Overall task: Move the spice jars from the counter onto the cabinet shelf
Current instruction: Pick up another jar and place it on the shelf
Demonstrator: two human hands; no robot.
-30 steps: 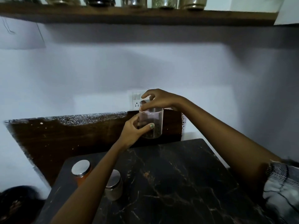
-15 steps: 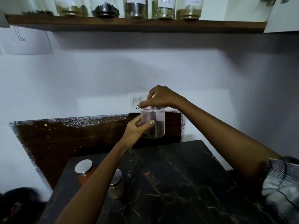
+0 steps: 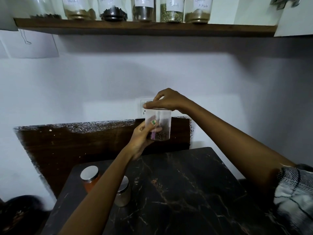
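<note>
Two hands (image 3: 144, 134) (image 3: 166, 100) grip clear cylindrical jar (image 3: 160, 126) | dark marbled counter (image 3: 186, 192)

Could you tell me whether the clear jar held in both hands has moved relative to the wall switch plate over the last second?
Yes, slightly: the clear jar now hangs lower against the switch plate, its top below the switches rather than level with them.

Head view, close, facing wall, perhaps slightly upward.
</note>
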